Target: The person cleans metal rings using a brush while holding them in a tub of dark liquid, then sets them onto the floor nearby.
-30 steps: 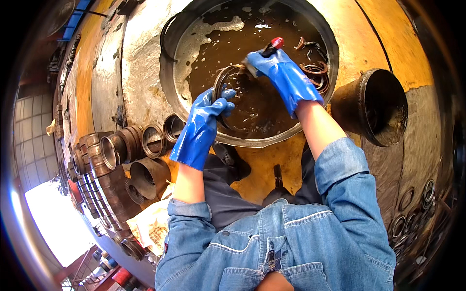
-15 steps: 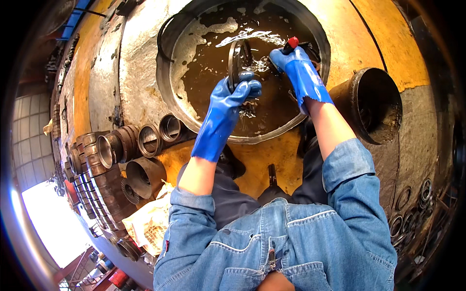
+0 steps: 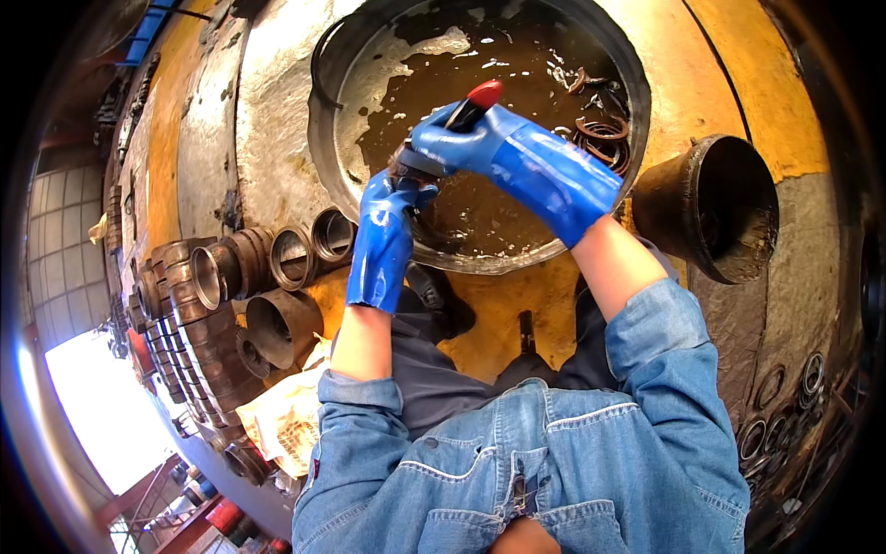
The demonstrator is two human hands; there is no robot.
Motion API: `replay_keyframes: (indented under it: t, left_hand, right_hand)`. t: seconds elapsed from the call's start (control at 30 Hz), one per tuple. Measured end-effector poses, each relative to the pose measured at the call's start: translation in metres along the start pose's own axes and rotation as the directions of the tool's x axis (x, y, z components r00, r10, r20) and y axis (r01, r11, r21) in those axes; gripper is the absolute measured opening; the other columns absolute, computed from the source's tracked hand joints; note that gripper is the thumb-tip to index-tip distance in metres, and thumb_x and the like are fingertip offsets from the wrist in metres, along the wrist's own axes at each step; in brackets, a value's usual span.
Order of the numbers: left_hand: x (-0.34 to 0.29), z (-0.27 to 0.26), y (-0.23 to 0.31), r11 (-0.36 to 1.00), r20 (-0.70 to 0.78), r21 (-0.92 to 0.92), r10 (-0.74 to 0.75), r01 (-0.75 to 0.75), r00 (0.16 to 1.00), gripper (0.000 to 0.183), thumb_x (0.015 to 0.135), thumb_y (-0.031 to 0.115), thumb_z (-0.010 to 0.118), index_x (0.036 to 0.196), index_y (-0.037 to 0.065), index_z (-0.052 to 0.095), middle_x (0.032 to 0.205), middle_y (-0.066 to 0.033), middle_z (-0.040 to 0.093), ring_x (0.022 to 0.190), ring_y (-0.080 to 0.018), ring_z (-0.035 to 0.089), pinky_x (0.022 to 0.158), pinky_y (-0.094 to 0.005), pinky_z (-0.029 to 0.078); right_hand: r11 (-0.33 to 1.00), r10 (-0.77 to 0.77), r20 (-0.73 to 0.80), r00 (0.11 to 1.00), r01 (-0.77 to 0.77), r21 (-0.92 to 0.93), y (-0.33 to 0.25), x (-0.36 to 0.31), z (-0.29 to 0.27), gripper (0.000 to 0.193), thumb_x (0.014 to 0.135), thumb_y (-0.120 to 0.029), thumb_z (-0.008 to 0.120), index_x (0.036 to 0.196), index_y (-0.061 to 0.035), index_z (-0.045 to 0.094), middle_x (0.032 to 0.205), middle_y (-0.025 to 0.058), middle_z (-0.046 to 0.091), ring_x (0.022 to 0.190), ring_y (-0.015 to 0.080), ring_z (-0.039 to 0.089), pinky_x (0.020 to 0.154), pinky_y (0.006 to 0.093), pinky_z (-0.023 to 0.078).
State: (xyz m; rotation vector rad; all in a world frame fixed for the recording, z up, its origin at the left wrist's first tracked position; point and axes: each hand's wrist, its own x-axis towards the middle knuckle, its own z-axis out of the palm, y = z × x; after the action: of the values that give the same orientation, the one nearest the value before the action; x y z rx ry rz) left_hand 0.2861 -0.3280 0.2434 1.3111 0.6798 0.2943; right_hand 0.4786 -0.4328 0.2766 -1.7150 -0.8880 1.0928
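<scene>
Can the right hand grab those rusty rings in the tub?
Probably not yet: the right hand already grips a red-tipped tool. The rings lie close by in the tub, uncovered.

Both hands, left [image 3: 388, 217] and right [image 3: 461, 138], meet over the basin [image 3: 323, 111]; rings [image 3: 600, 138] lie in it rightward, a bucket [image 3: 711, 208] farther right, pipe fittings [image 3: 268, 268] left.

Both hands wear blue rubber gloves over a round basin [image 3: 637, 138] of murky brown liquid. The right hand [image 3: 461, 138] grips a tool with a red-tipped handle [image 3: 476, 100]; the left hand [image 3: 388, 198] holds a dark metal ring [image 3: 413, 166] against it. More rings [image 3: 600, 134] lie in the liquid. Metal pipe fittings [image 3: 249, 268] stand left, a dark bucket [image 3: 715, 217] right.
</scene>
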Motion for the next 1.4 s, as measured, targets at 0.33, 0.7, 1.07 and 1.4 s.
replay_keyframes:
  t: [0.33,0.7,1.07,1.4]
  left_hand:
    - [0.005,0.004,0.002,0.988,0.005,-0.094,-0.12,0.12,0.993,0.039,0.102,0.015,0.068,0.134,-0.005,0.061,0.121,-0.0168,0.072,0.084,-0.0142,0.066,0.083,-0.0318,0.056]
    - [0.01,0.013,0.008,0.99,0.078,-0.052,-0.13,0.134,0.988,0.042,0.102,0.019,0.069,0.138,-0.002,0.06,0.123,-0.0125,0.073,0.085,-0.0139,0.068,0.079,-0.0278,0.057]
    - [0.03,0.037,0.014,0.877,0.31,-0.303,-0.278,0.372,0.909,0.039,0.101,0.02,0.072,0.13,-0.004,0.064,0.095,-0.0111,0.074,0.072,-0.0116,0.065,0.065,-0.0268,0.055]
    - [0.028,0.037,-0.021,0.854,0.29,-0.426,-0.185,0.3,0.939,0.045,0.106,0.022,0.063,0.141,-0.005,0.054,0.121,-0.0184,0.072,0.091,-0.0247,0.07,0.088,-0.042,0.059]
  right_hand:
    - [0.984,0.169,-0.299,0.939,-0.144,0.104,0.011,-0.003,-0.035,0.029,0.098,-0.028,0.063,0.092,-0.0032,0.076,0.086,0.0085,0.077,0.077,0.0136,0.071,0.074,0.0306,0.057]
    - [0.974,0.221,-0.301,0.928,-0.196,0.11,0.037,0.012,-0.038,0.029,0.095,-0.034,0.065,0.083,-0.0087,0.074,0.073,0.0033,0.068,0.066,0.0107,0.058,0.065,0.0317,0.049]
    - [0.879,0.405,-0.441,0.801,-0.474,-0.054,0.064,-0.018,-0.061,0.044,0.087,-0.038,0.066,0.11,-0.0022,0.076,0.106,0.0213,0.077,0.104,0.036,0.075,0.091,0.0417,0.057]
    - [0.852,0.4,-0.521,0.754,-0.516,-0.093,0.064,-0.034,-0.084,0.043,0.088,-0.039,0.066,0.109,-0.0034,0.076,0.112,0.0204,0.077,0.108,0.038,0.073,0.094,0.0418,0.056]
